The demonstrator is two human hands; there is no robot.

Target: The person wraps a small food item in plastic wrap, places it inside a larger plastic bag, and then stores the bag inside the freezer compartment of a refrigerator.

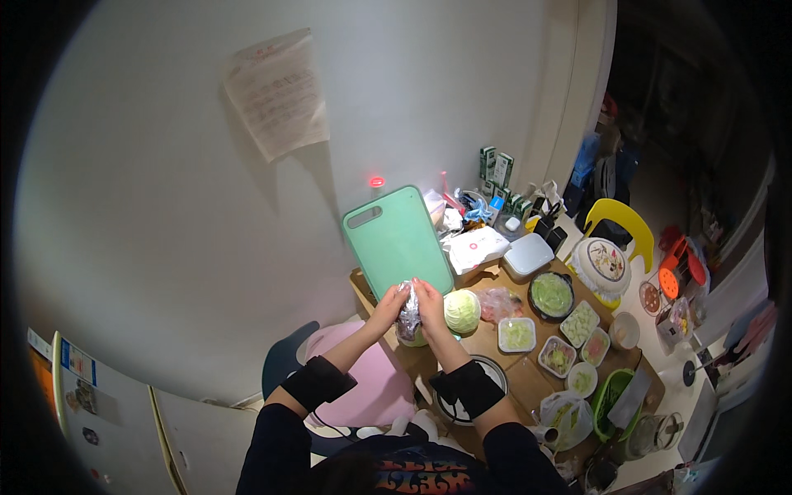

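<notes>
Both my left hand point(390, 308) and my right hand point(430, 303) hold a shiny clear-plastic-wrapped bundle point(409, 318) upright between them. Its contents look dark purplish, but I cannot tell what they are. Thumbs and fingers meet near its top end. Close to the right hand sits a pale green cabbage point(462, 311), with a crumpled plastic bag point(497, 303) of pinkish contents beside it. Behind the hands a green cutting board point(399, 241) leans against the wall. Below the bundle, another pale green item point(413, 340) is partly hidden.
The wooden table point(523, 371) bears several food tubs, including a tub of chopped greens point(516, 335), and a black bowl of greens point(551, 294). A green basket point(609, 402) stands near its right edge. A pink-covered chair point(365, 383) is at left, a yellow chair point(640, 229) at right.
</notes>
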